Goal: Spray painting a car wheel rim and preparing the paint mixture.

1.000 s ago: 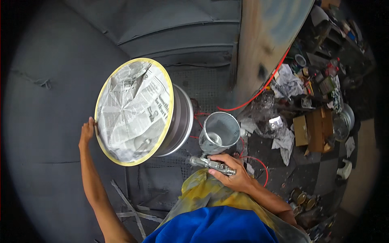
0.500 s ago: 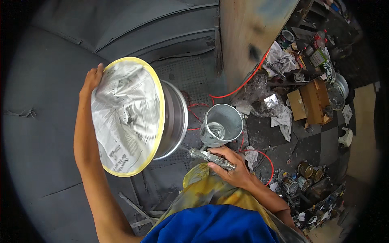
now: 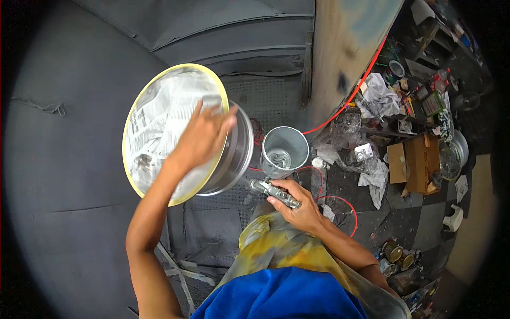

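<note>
A wheel rim [image 3: 241, 151], its face covered with newspaper [image 3: 164, 109] and edged in yellow masking tape [image 3: 127, 133], is tilted at centre left. My left hand [image 3: 204, 133] reaches across the newspaper, fingers spread and slightly blurred, near the tape's right edge; whether it touches is unclear. My right hand [image 3: 296, 206] is closed around a metal spray gun [image 3: 273, 192], its nozzle facing the rim's barrel. A faint mist shows at the nozzle. Just above the gun is an open grey cup [image 3: 284, 149] with silvery liquid inside; how it joins the gun is hidden.
A red hose [image 3: 340, 111] runs down past a wooden panel [image 3: 345, 53] and loops on the floor by my right arm. To the right lie an open cardboard box [image 3: 422, 162], crumpled paper [image 3: 377, 181], plastic and several paint cans [image 3: 392, 250]. Grey sheeting [image 3: 79, 133] spreads at left.
My left hand has left the tape's upper left edge and swung right across the newspaper. The wheel has turned, its newspaper print now lying differently. My right hand still holds the spray gun.
</note>
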